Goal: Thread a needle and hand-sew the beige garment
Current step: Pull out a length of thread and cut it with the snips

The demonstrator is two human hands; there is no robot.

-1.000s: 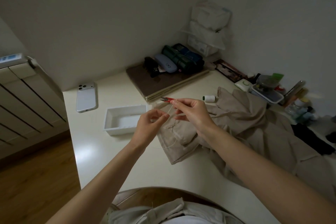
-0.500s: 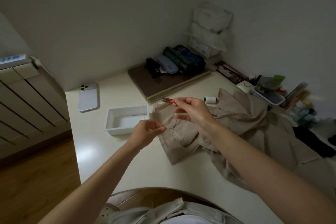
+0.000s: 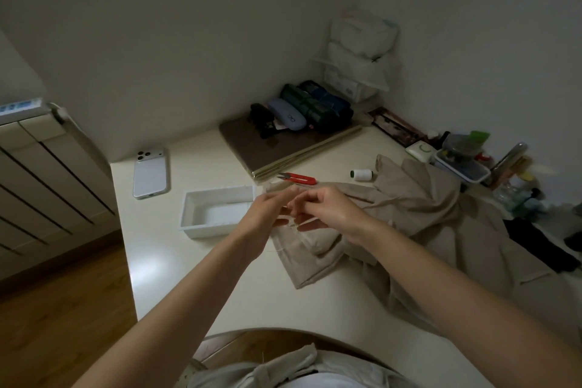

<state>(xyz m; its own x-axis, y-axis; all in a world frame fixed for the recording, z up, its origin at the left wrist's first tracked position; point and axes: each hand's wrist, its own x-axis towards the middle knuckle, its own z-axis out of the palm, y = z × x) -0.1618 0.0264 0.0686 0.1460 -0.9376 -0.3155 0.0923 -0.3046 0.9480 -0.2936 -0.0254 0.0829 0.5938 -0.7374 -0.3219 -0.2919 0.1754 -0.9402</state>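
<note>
Crumpled beige garment [image 3: 409, 208] lay along the tabletop [image 3: 195, 277] right edge; above it, left hand [image 3: 267, 214] and right hand [image 3: 330, 208] pinched thin thread [image 3: 277, 249], red snips [image 3: 299, 179] just behind.

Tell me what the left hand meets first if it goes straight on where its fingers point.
Likely the red thread snips, lying just past the fingertips of the left hand; depth is unclear.

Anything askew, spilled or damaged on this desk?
Nothing stands out. The garment lies crumpled, the spool lies on its side beside it, and the snips rest flat near the tray. No spill or damage shows.
</note>
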